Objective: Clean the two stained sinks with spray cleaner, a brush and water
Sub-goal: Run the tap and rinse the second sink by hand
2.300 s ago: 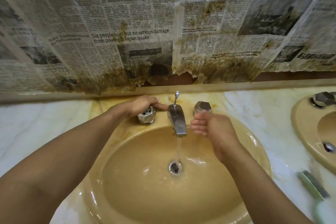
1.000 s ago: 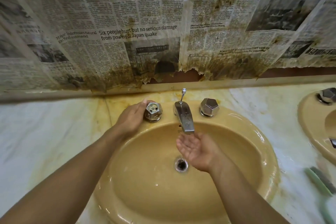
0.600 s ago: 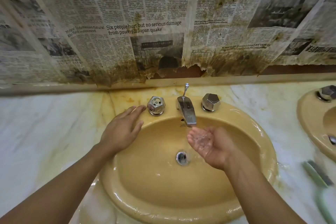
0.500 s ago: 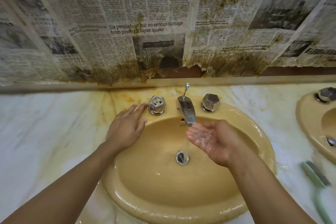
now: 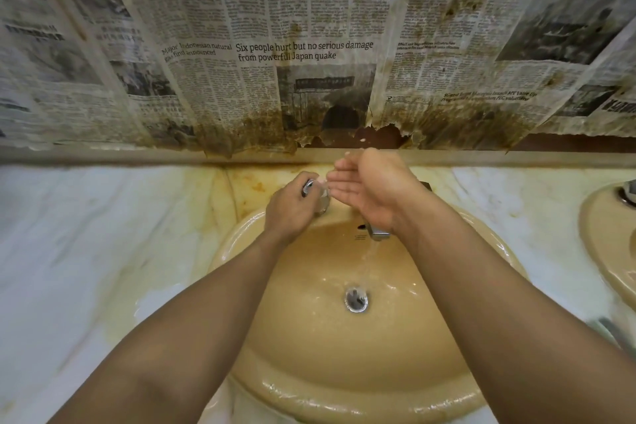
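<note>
Left hand (image 5: 296, 206) curls round the chrome knob (image 5: 307, 188) at the back left of the sink (image 5: 358, 403), fingers and thumb wrapped over it. The right hand (image 5: 373, 191) hangs open and cupped above the spout (image 5: 378, 234), palm turned inward, holding nothing solid, with a few droplets off its fingertips. Water (image 5: 368, 262) falls in a thin stream from the spout to the drain (image 5: 357, 300). The basin sits directly below the person, set into the stained marble countertop (image 5: 103, 234), its glaze wet and shining. The second sink (image 5: 605, 251) shows only as a rim at the right edge. The knob looks hard, fixed and probably slippery when wet, so a full wrap over its sides should turn it better than a fingertip pinch. The bowl is rigid glazed ceramic that can likely take firm scrubbing, though wet hands will slide on it. A blurred grey shape at the lower right may be the brush (image 5: 614, 334); it is too cut off to judge where its handle lies. Soiled newspaper (image 5: 309, 45) covers the wall behind.
</note>
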`<action>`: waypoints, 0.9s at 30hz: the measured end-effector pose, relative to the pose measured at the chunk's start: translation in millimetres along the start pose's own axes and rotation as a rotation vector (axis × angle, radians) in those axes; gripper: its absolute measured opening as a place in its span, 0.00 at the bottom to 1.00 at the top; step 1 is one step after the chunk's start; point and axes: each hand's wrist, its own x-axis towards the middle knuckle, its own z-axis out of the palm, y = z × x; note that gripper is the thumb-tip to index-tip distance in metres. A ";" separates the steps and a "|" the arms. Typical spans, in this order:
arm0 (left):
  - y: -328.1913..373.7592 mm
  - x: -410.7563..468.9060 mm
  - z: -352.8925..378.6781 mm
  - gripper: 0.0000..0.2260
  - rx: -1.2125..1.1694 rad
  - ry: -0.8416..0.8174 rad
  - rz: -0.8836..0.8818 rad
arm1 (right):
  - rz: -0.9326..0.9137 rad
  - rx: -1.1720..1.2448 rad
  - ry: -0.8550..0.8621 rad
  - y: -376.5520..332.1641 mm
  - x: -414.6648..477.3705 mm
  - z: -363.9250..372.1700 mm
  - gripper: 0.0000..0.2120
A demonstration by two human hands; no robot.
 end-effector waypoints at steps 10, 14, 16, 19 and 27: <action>-8.7 8.7 -2.6 0.11 -0.278 -0.165 -0.137 | 0.172 0.282 0.433 88.5 5.7 -76.2 0.11; -7.2 12.5 2.2 0.10 -0.247 -0.117 -0.192 | 0.398 0.539 0.270 110.7 11.0 -76.2 0.13; -8.4 14.1 1.2 0.12 -0.298 -0.127 -0.189 | 0.413 0.635 0.220 115.0 11.2 -71.8 0.17; -11.8 16.0 -2.5 0.10 -0.338 -0.200 -0.186 | 0.440 0.689 0.197 120.6 9.9 -72.6 0.20; -24.8 4.0 2.1 0.30 -0.199 -0.218 -0.111 | 0.323 0.507 0.133 71.6 -23.5 -88.0 0.18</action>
